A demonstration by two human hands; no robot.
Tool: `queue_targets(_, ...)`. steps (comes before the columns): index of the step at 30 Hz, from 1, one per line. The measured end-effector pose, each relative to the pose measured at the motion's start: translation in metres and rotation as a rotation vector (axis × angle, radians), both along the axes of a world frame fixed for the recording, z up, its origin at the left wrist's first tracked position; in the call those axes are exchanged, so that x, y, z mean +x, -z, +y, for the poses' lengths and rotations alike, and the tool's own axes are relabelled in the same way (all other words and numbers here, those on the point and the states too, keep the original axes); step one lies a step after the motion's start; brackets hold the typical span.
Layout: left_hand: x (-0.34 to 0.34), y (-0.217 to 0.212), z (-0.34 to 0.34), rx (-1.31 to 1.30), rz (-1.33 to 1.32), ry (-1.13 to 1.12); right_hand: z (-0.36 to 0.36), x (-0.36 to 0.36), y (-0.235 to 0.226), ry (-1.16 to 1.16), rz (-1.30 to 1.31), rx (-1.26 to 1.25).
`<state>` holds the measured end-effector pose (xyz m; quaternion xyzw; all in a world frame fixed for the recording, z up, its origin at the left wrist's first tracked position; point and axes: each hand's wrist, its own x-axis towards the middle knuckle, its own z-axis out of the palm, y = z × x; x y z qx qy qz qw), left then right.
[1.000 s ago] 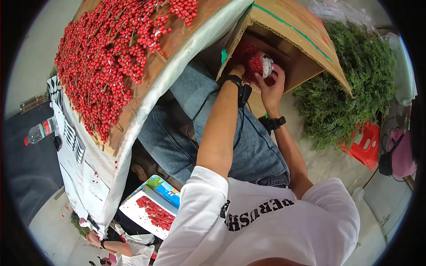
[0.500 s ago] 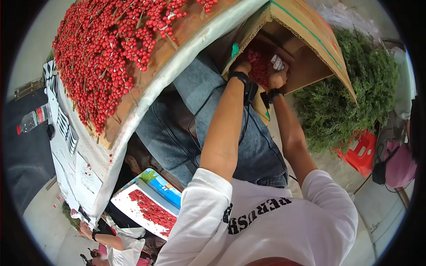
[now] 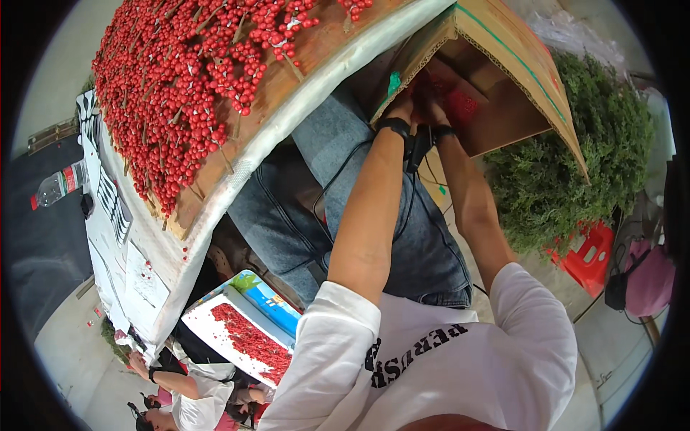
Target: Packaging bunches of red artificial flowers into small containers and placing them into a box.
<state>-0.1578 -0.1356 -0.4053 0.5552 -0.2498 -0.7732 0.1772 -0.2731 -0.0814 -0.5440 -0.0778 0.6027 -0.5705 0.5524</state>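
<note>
**Ana:** Both hands had pushed deeper into the cardboard box (image 3: 503, 79) than a second before, when they held a red bundle at its mouth.

**Ben:** What filled most of the view?

**Ana:** A tilted wooden table (image 3: 316, 65), heaped with red berry sprigs (image 3: 180, 93). Green foliage (image 3: 575, 165) was piled right of the box. Lower down, a white tray of berries (image 3: 244, 337) sat near another person's arm.

**Ben:** And the hands themselves?

**Ana:** The left hand (image 3: 404, 108) and right hand (image 3: 431, 108) were side by side inside the box opening, fingers hidden; I could not tell their grip. A red bundle (image 3: 460, 106) showed just beside them, inside the box.

**Ben:** How far along?

**Ana:** I judged it early: the table pile was large, and the box looked mostly empty.
</note>
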Motion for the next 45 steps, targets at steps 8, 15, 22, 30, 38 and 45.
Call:
queue_targets(8,0.003,0.025,-0.003,-0.418,-0.423,0.685,0.096,0.001,-0.122,0.358,-0.175,-0.033)
queue_targets(15,0.003,0.047,0.001,-0.542,-0.546,0.643,0.106,0.053,-0.220,0.405,0.451,-0.074)
queue_targets(22,0.006,0.055,0.001,-0.523,-0.500,0.650,0.070,0.068,-0.260,0.145,1.145,-0.055)
queue_targets(30,0.007,0.066,-0.001,-0.570,-0.516,0.689,0.057,0.018,-0.186,0.169,1.205,0.289)
queue_targets(38,0.004,0.126,0.000,-0.791,-0.531,0.866,0.042,-0.017,-0.087,0.094,1.158,0.600)
queue_targets(45,0.022,0.061,-0.002,-0.898,-0.499,0.883,0.016,-0.026,-0.062,0.112,0.101,0.199)
